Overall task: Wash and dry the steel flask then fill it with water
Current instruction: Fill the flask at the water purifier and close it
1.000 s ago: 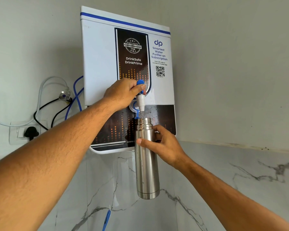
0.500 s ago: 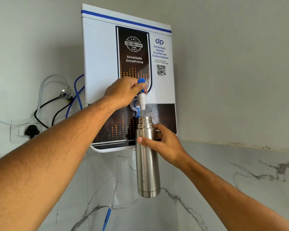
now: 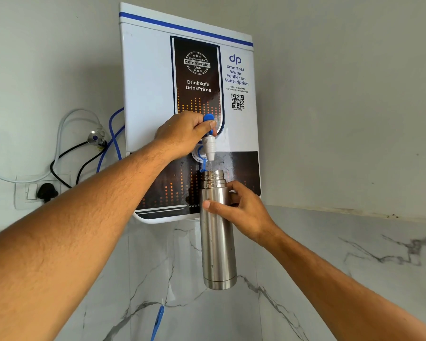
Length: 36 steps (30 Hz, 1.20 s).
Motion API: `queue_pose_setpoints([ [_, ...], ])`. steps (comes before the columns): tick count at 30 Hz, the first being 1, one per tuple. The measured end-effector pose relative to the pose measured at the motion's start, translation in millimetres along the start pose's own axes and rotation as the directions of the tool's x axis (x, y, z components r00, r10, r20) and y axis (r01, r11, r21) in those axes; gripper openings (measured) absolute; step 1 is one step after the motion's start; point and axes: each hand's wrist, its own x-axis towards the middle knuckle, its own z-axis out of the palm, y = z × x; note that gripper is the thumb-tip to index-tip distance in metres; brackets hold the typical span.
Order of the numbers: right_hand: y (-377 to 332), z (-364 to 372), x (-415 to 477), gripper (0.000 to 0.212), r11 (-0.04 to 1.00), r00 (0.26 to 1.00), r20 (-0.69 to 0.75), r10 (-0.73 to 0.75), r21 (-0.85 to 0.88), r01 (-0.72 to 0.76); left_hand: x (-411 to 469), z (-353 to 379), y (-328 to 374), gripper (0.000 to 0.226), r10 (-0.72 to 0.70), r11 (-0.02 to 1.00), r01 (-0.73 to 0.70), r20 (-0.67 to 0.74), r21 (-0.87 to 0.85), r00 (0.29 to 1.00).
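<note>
Head camera, kitchen wall: a person fills a steel flask [image 3: 217, 238] at a wall-mounted water purifier [image 3: 146, 82]. Almost nothing has shifted in the last second. The flask hangs in the same place at 6 o'clock of the white spout [image 3: 209, 148], with its open mouth just below the nozzle, and both hands keep their grips. That steadiness suggests filling is under way and that washing and drying are done. A few droplets show on the steel.

A thin clear stream [image 3: 210, 166] appears to run from spout to mouth. How full the flask is cannot be seen.

The left hand [image 3: 182, 135] reaches in from 8 o'clock, arm nearly straight. Its fingers are curled round the blue tap lever [image 3: 208, 118] and the thumb bears on the lever's front. The right hand [image 3: 245, 211] comes up from 4 o'clock and holds the flask upright by its upper body. The thumb lies across the front and the fingers wrap behind.

At 9 o'clock of the purifier a black plug [image 3: 46, 190] sits in its socket.
</note>
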Motion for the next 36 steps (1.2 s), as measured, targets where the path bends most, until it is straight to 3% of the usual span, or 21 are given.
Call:
queue_pose_setpoints([
  [36,4.2,0.4,2.6,0.061,1.0,1.0,-0.005,0.005,-0.008,-0.005,-2.8,-0.2,2.8,0.035,-0.008,1.0,0.008,-0.006,0.004,1.0],
])
